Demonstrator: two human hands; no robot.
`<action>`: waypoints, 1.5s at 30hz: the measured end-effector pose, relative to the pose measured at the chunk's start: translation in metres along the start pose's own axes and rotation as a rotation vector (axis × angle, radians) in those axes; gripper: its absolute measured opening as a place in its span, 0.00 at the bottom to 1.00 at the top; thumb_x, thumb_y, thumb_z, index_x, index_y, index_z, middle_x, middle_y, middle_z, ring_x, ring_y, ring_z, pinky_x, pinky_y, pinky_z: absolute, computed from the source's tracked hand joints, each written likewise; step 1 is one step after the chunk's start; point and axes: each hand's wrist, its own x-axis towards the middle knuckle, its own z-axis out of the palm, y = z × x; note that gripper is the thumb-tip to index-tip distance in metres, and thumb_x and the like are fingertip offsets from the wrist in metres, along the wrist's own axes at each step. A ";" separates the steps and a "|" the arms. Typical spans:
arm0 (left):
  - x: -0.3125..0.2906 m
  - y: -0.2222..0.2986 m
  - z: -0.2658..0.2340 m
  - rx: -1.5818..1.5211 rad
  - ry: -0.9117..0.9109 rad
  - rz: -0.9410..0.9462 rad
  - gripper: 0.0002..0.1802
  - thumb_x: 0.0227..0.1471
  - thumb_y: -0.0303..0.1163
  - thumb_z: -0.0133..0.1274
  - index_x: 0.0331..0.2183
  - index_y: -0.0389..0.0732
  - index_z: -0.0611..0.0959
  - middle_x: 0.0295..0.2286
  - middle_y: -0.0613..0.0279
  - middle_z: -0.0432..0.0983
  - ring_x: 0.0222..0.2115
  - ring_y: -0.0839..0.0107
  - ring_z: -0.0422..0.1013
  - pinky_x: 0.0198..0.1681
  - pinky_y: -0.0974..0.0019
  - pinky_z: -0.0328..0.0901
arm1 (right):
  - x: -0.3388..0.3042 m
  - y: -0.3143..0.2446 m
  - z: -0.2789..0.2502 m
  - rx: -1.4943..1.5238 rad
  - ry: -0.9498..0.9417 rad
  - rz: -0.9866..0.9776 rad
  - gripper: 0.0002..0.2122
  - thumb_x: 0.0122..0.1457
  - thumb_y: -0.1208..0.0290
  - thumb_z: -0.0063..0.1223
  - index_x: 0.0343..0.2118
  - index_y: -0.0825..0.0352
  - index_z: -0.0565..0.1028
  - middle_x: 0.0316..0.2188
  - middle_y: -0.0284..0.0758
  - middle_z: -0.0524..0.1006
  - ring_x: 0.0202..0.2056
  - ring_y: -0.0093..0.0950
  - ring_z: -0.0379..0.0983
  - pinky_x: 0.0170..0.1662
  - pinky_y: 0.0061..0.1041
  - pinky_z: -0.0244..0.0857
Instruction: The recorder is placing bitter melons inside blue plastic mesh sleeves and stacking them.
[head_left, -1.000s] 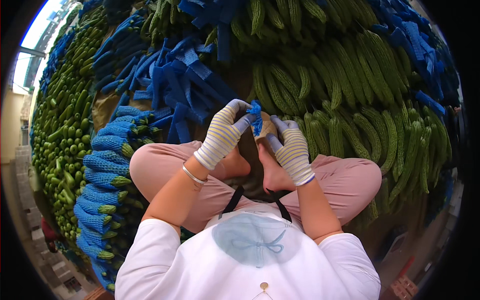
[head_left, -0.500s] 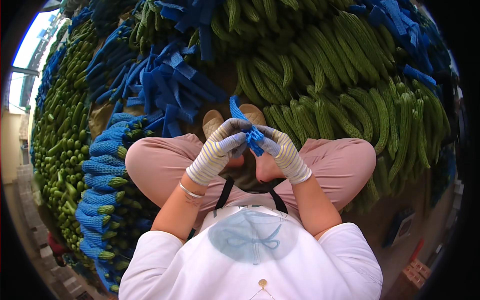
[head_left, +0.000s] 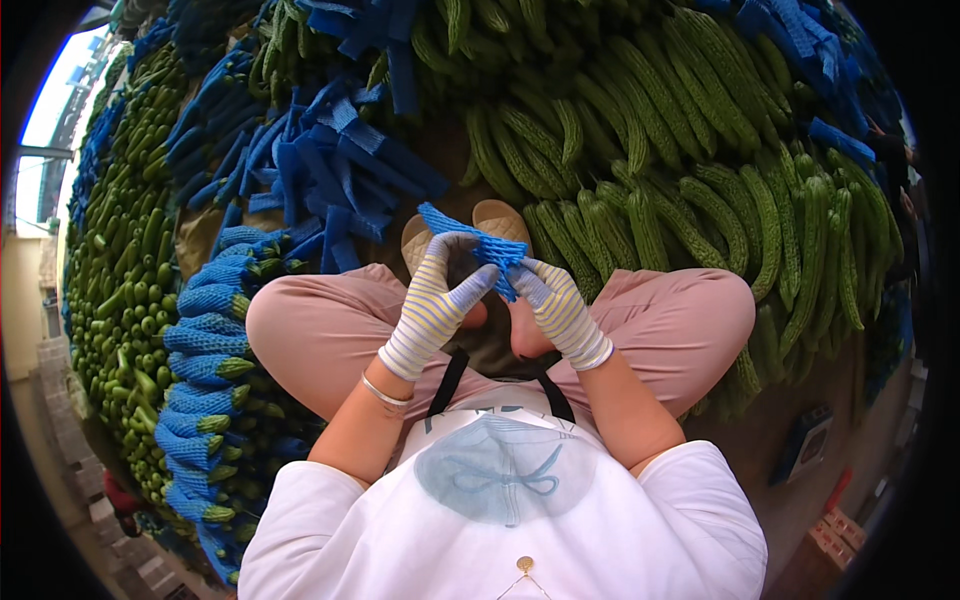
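Head view — the left hand (head_left: 432, 305) and right hand (head_left: 562, 312), both in striped gloves, hold a blue net sleeve (head_left: 472, 236) between them, above the crossed legs and in front of the tan sandals (head_left: 498, 216). The left grip is curled, thumb and fingers closed on the net; the right grip pinches its wider end. More blue nets (head_left: 335, 165) lie in a heap beyond — netted gourds (head_left: 205, 340) line the left, bare green gourds (head_left: 705, 215) the right.
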 end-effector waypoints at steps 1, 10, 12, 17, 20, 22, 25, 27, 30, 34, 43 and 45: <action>-0.001 0.001 0.004 0.260 0.030 0.141 0.18 0.50 0.27 0.55 0.43 0.37 0.70 0.32 0.65 0.71 0.30 0.80 0.67 0.34 0.76 0.64 | 0.000 -0.003 0.004 -0.150 0.021 -0.048 0.13 0.61 0.69 0.47 0.43 0.73 0.74 0.35 0.31 0.77 0.35 0.16 0.71 0.41 0.17 0.64; 0.001 -0.011 0.000 0.138 0.060 0.009 0.12 0.49 0.21 0.50 0.39 0.36 0.72 0.32 0.66 0.72 0.32 0.80 0.68 0.38 0.76 0.64 | 0.003 0.004 0.007 0.020 0.130 0.057 0.16 0.60 0.70 0.49 0.48 0.73 0.70 0.36 0.30 0.76 0.34 0.16 0.70 0.40 0.14 0.64; 0.001 -0.009 0.001 0.136 0.052 -0.004 0.10 0.50 0.21 0.50 0.37 0.36 0.74 0.31 0.67 0.72 0.31 0.81 0.67 0.36 0.77 0.64 | 0.003 0.002 0.015 -0.041 0.122 -0.007 0.16 0.59 0.70 0.51 0.48 0.74 0.71 0.36 0.31 0.76 0.34 0.16 0.70 0.39 0.14 0.65; 0.002 0.000 -0.030 -0.390 -0.046 -0.226 0.10 0.47 0.23 0.50 0.36 0.38 0.75 0.27 0.65 0.74 0.25 0.78 0.70 0.27 0.79 0.64 | 0.013 -0.004 -0.023 0.009 0.158 0.097 0.16 0.55 0.72 0.55 0.45 0.73 0.72 0.34 0.32 0.77 0.33 0.19 0.72 0.39 0.19 0.68; 0.005 -0.001 -0.048 -0.318 -0.053 -0.230 0.10 0.48 0.21 0.50 0.36 0.37 0.75 0.26 0.65 0.72 0.26 0.77 0.70 0.29 0.78 0.64 | 0.018 0.005 -0.041 -0.243 0.283 -0.002 0.12 0.54 0.74 0.53 0.41 0.72 0.73 0.32 0.33 0.77 0.33 0.20 0.72 0.38 0.19 0.68; 0.004 -0.011 -0.024 0.647 0.143 0.379 0.11 0.47 0.17 0.49 0.36 0.37 0.75 0.27 0.63 0.72 0.29 0.73 0.71 0.34 0.74 0.66 | 0.017 0.018 -0.037 -0.409 0.303 0.032 0.10 0.53 0.73 0.53 0.38 0.70 0.74 0.30 0.37 0.78 0.31 0.23 0.74 0.37 0.23 0.68; -0.012 0.030 0.025 0.618 -0.201 0.572 0.15 0.43 0.17 0.51 0.37 0.37 0.78 0.34 0.54 0.75 0.35 0.58 0.73 0.40 0.65 0.67 | 0.017 0.016 -0.011 -0.758 0.222 -0.068 0.11 0.50 0.70 0.55 0.36 0.69 0.74 0.27 0.44 0.76 0.27 0.33 0.73 0.35 0.28 0.66; -0.015 0.032 0.034 0.628 -0.355 0.564 0.15 0.43 0.18 0.52 0.38 0.37 0.78 0.36 0.52 0.75 0.35 0.55 0.73 0.40 0.64 0.67 | 0.026 0.021 -0.014 -0.284 0.282 0.016 0.09 0.50 0.73 0.55 0.35 0.69 0.75 0.26 0.37 0.77 0.27 0.24 0.71 0.34 0.23 0.66; -0.005 0.005 0.019 0.836 -0.056 0.541 0.14 0.45 0.21 0.50 0.38 0.38 0.79 0.35 0.52 0.76 0.35 0.52 0.72 0.40 0.62 0.67 | 0.024 -0.008 -0.012 -0.218 0.331 0.023 0.07 0.53 0.75 0.56 0.34 0.70 0.74 0.28 0.29 0.75 0.29 0.15 0.68 0.35 0.16 0.65; 0.015 -0.061 -0.032 0.975 -0.157 -0.031 0.12 0.51 0.23 0.46 0.38 0.39 0.78 0.34 0.56 0.77 0.33 0.62 0.73 0.40 0.67 0.66 | 0.016 0.003 0.004 -0.410 0.230 -0.048 0.07 0.53 0.73 0.55 0.33 0.70 0.75 0.25 0.34 0.76 0.25 0.17 0.70 0.30 0.17 0.65; 0.034 -0.060 -0.014 -1.047 -0.110 -0.150 0.18 0.52 0.31 0.52 0.44 0.34 0.74 0.41 0.57 0.73 0.44 0.62 0.70 0.54 0.60 0.60 | 0.007 0.013 0.013 -0.034 0.273 -0.074 0.07 0.56 0.80 0.51 0.38 0.69 0.74 0.32 0.30 0.75 0.34 0.17 0.69 0.40 0.16 0.64; 0.031 -0.085 -0.012 -0.611 -0.140 -0.042 0.14 0.56 0.32 0.47 0.44 0.38 0.74 0.40 0.58 0.73 0.40 0.66 0.70 0.47 0.65 0.65 | 0.010 -0.009 0.028 -0.043 0.285 -0.122 0.07 0.55 0.77 0.52 0.37 0.70 0.74 0.30 0.34 0.76 0.31 0.20 0.70 0.37 0.18 0.64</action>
